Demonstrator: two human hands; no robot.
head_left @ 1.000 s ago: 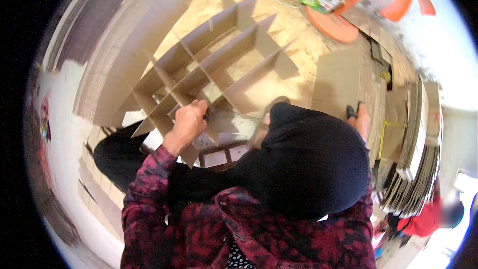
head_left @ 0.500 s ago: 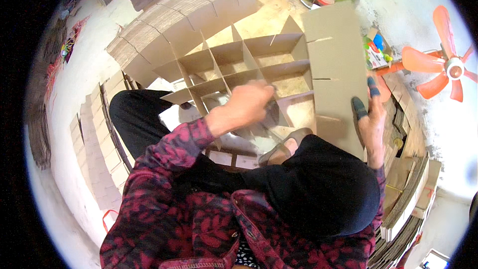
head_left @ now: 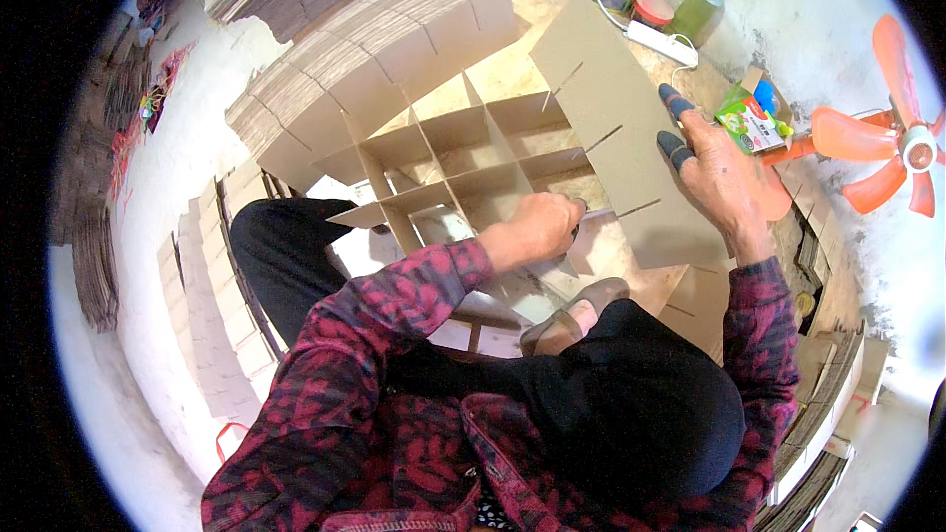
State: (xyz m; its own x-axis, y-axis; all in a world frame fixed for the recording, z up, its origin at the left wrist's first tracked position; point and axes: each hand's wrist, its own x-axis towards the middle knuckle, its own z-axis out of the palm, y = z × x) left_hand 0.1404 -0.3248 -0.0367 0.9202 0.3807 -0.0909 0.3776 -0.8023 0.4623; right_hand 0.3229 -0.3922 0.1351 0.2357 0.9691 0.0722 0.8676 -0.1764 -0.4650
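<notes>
Cardboard divider grid (head_left: pixel 485 182), probably light; at its right end, a slotted cardboard panel (head_left: pixel 623 150) (likely stiff, but weak at the slots), best held where the right hand (head_left: pixel 717 172) pinches its uncut edge; the left hand (head_left: pixel 532 229) curls by the grid, its grip unclear.

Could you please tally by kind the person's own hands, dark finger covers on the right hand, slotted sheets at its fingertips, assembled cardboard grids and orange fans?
Hands, left hand and right hand: 2
Dark finger covers: 2
Slotted sheet: 1
Cardboard grid: 1
Orange fan: 1
Total: 7
</notes>
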